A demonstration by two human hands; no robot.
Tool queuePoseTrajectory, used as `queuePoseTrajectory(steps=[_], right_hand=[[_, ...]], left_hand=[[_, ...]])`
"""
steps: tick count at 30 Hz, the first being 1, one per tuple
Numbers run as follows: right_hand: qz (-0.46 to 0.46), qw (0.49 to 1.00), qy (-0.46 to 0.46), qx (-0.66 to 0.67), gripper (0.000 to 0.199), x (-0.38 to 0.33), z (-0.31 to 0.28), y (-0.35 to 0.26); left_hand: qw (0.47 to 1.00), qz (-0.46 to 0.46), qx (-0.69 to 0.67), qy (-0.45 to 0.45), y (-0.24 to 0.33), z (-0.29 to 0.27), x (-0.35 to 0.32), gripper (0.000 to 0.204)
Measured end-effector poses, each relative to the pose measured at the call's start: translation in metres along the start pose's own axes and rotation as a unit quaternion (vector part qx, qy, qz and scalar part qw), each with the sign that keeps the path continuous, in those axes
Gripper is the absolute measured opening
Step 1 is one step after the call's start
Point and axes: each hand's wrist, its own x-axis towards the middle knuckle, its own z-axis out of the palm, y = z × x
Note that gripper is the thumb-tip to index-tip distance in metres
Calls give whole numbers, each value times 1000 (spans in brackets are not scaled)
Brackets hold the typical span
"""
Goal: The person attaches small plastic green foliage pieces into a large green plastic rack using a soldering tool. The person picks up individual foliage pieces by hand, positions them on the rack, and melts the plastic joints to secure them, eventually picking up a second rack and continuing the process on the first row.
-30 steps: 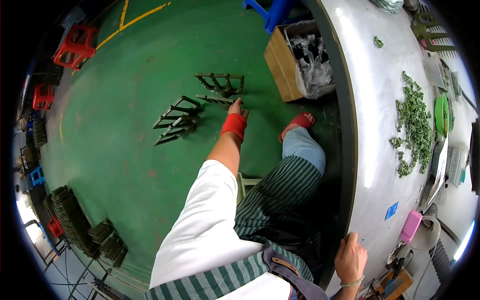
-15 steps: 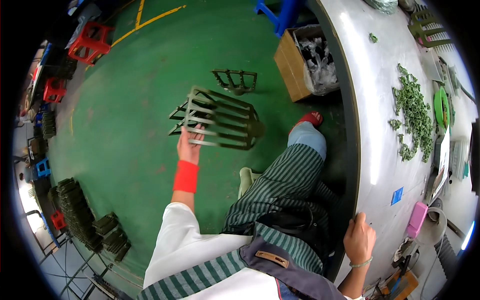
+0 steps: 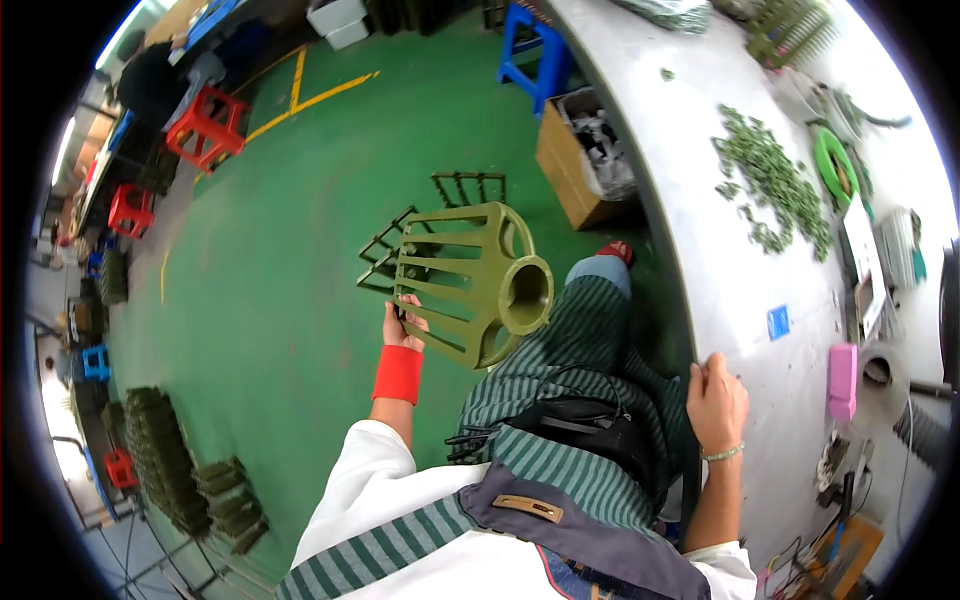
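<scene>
We grip the olive slatted basket (image 3: 470, 283) by one rib in our left hand (image 3: 402, 325), raised above the green floor (image 3: 270, 300). Our right hand (image 3: 716, 400) rests spread on the worktop (image 3: 720, 280) edge. Such a thin hold could let it swing and slip.

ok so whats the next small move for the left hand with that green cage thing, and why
Probably swing it rightward, up over the lap onto the grey table. The left hand holds the olive slatted basket part in mid-air above the green floor, clear of the parts lying there, while the right hand rests on the table edge, free to receive it.
</scene>
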Motion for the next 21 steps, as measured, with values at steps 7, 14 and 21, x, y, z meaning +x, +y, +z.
queuePoseTrajectory(steps=[7,14,21], right_hand=[[79,876,140,455,18,-45,-28,22],[-15,830,498,250,29,-96,-110,58],[88,846,515,111,26,-100,-110,133]], left_hand=[[958,-26,244,-151,-130,224,-68,57],[741,-74,352,-567,-330,327,-281,34],[569,144,284,-758,-451,261,-378,34]])
